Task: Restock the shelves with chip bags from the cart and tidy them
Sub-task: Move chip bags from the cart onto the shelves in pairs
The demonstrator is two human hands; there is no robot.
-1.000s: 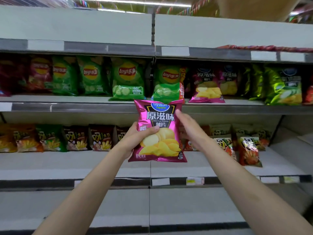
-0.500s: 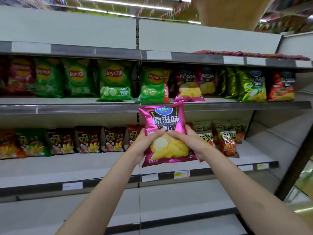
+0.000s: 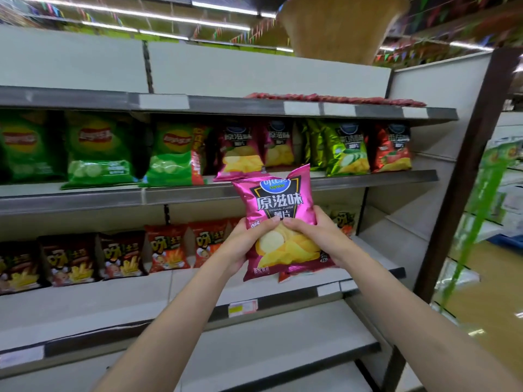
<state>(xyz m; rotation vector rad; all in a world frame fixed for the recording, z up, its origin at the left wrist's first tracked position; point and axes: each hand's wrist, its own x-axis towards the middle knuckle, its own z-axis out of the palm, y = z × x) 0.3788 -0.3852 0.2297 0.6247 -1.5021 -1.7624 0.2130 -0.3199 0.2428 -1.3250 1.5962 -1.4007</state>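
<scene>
I am watching both hands holding one pink chip bag (image 3: 278, 219) up in front of the shelves. The left hand (image 3: 243, 244) is gripping its left side, the right hand (image 3: 317, 236) its right side, thumbs pressing the front. More pink bags (image 3: 240, 151) are sitting on the middle shelf (image 3: 368, 179) just above.

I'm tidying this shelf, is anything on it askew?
Yes. The front pink bag and two green bags on the middle shelf lean forward over its edge.
</scene>
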